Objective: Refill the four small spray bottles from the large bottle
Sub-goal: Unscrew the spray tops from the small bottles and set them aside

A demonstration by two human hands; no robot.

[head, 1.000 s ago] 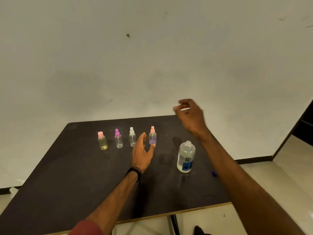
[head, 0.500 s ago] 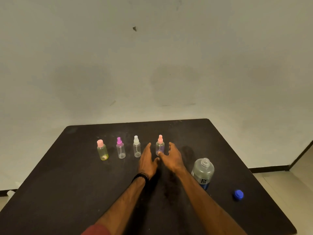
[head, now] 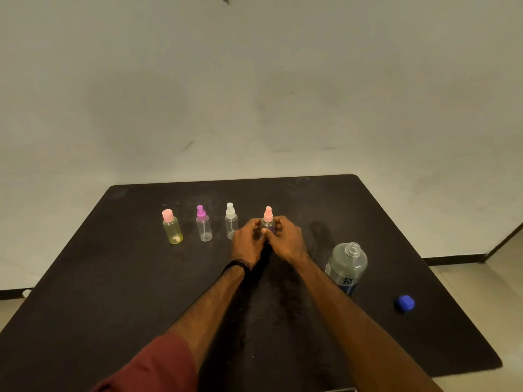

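Several small spray bottles stand in a row on the black table [head: 113, 278]: a yellowish bottle with a pink cap [head: 172, 227], a clear one with a purple nozzle [head: 203, 224], a clear one with a white nozzle [head: 231, 220], and a rightmost bottle with a pink nozzle [head: 268, 215]. My left hand [head: 245, 241] and my right hand [head: 285, 241] both curl round the body of that rightmost bottle, hiding most of it. The large clear bottle [head: 346, 265] stands uncapped to the right. Its blue cap [head: 404, 303] lies further right.
A plain wall rises right behind the table's far edge. The table's right edge runs close to the blue cap, with floor beyond it. A dark door frame [head: 506, 239] shows at the far right.
My right hand came down from above the table and joined my left hand at the rightmost bottle. Both hands now close round it. The view has tilted down.
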